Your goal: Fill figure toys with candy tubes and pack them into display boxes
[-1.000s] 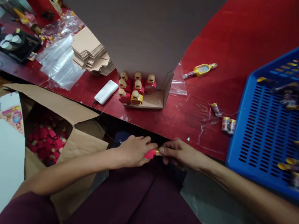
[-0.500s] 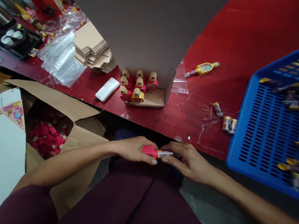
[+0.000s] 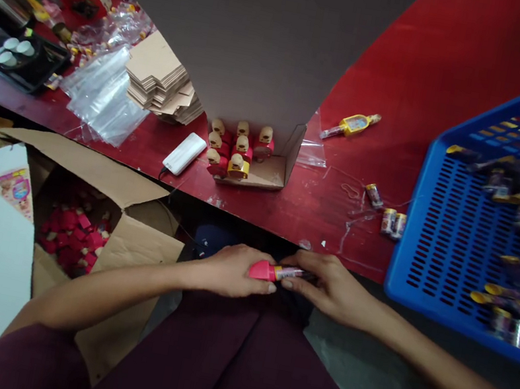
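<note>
Left hand [image 3: 226, 272] curled round red case [image 3: 261, 270], right hand [image 3: 336, 291] pinching tube [image 3: 290, 272]; straight alignment and light, even grip limit skewing

Display box [image 3: 274, 171]: figure-topped toys [image 3: 237, 165] fill left and middle, room at front right. Tall grey panel [image 3: 248, 31] blocks way behind. Lane of red tabletop [image 3: 310, 196] between box and blue basket [image 3: 439, 233], small tubes [image 3: 388, 222] near basket's wall.
</note>
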Available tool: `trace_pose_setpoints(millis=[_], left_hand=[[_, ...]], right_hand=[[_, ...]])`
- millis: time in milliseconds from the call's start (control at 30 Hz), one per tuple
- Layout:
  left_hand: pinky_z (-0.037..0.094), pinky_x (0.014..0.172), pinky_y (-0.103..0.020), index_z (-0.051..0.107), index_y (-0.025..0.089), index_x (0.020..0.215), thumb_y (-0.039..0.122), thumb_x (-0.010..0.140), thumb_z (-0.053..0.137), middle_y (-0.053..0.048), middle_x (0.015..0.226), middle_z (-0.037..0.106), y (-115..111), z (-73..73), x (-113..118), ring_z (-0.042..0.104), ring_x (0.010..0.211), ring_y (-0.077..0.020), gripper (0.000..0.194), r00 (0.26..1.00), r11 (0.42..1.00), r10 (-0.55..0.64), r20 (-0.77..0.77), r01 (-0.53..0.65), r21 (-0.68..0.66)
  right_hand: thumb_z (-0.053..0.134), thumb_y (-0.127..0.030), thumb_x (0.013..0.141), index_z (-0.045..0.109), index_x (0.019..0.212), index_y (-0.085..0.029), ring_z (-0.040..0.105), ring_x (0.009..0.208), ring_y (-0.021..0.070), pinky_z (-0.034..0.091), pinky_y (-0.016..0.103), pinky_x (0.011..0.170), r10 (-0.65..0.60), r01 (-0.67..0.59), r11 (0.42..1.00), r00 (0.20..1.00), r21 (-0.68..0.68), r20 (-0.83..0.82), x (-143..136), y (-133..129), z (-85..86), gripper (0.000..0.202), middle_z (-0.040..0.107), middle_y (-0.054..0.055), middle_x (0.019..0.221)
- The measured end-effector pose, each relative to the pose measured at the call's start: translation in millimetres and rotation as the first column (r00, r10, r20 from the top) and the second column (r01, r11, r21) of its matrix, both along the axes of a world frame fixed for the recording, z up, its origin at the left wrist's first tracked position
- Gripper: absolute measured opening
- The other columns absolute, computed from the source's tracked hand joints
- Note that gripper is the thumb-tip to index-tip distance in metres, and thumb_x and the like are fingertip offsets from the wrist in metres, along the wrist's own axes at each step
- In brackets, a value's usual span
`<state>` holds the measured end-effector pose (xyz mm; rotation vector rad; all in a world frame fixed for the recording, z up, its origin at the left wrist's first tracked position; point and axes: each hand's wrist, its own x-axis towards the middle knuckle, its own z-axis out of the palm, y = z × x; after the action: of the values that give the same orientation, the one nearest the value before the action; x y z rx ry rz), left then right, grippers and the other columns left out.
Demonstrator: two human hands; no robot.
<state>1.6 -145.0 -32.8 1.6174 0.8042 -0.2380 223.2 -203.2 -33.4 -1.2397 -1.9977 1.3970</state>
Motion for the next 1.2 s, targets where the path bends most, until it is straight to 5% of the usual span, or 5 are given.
trace_pose_setpoints(millis=[367, 533, 733, 933, 1200], left_hand=[[0.032, 0.059, -0.022, 0.062, 0.018, 0.088, 0.043, 0.078, 0.065, 0.001, 0.079, 0.059, 4.3, 3.2, 0.3, 0.05, 0.07, -0.0128, 0.027, 1.0, 0.998, 0.023, -0.008, -0.022, 0.057], [0.036, 0.055, -0.022, 0.058, 0.017, 0.093, 0.054, 0.076, 0.063, 0.003, 0.066, 0.052, 15.2, -5.2, -2.9, 0.047, 0.057, -0.0115, 0.041, 0.992, 0.907, -0.091, 0.088, 0.12, -0.404], [0.039, 0.072, -0.027, 0.063, 0.02, 0.1, 0.045, 0.081, 0.061, -0.004, 0.096, 0.064, 3.1, 0.7, -0.3, 0.056, 0.084, -0.0193, 0.032, 0.998, 0.976, -0.028, -0.063, 0.041, 0.214], [0.035, 0.055, -0.021, 0.058, 0.016, 0.092, 0.051, 0.076, 0.064, 0.004, 0.065, 0.051, 17.3, -11.7, -2.9, 0.047, 0.059, -0.0111, 0.039, 0.989, 0.927, -0.099, 0.113, 0.133, -0.35], [0.036, 0.063, -0.024, 0.062, 0.019, 0.094, 0.041, 0.081, 0.061, -0.002, 0.087, 0.064, 1.6, -0.1, 5.0, 0.055, 0.076, -0.0168, 0.026, 0.995, 0.983, -0.032, -0.097, 0.049, 0.178]], right_hand=[[0.052, -0.045, 0.096, 0.067, 0.104, -0.013, 0.065, 0.08, 0.018, 0.048, 0.029, 0.071, 0.03, -0.03, 1.0, 1.0, -0.008, -0.006, 1.2, 10.9, 2.8, 0.037, 0.07, 0.009, 0.091], [0.052, -0.044, 0.096, 0.068, 0.103, -0.014, 0.066, 0.078, 0.0172, 0.049, 0.028, 0.069, 0.058, -0.06, 0.995, 0.998, -0.082, -0.026, -2.3, 9.9, 5.1, 0.035, 0.071, 0.008, 0.09], [0.046, -0.042, 0.099, 0.065, 0.11, -0.012, 0.062, 0.079, 0.0193, 0.048, 0.032, 0.071, -0.033, 0.027, 0.989, 0.999, 0.146, 0.04, -4.6, 0.9, -4.9, 0.037, 0.068, 0.012, 0.091], [0.053, -0.046, 0.095, 0.068, 0.104, -0.015, 0.066, 0.081, 0.018, 0.049, 0.029, 0.073, 0.078, -0.083, 0.988, 0.996, -0.129, -0.044, 0.6, 10.8, -2.2, 0.035, 0.071, 0.008, 0.092], [0.052, -0.042, 0.096, 0.067, 0.106, -0.013, 0.065, 0.085, 0.0189, 0.048, 0.031, 0.075, 0.061, -0.061, 0.997, 0.998, -0.041, -0.017, 2.1, 12.6, -10.2, 0.034, 0.069, 0.01, 0.095]])
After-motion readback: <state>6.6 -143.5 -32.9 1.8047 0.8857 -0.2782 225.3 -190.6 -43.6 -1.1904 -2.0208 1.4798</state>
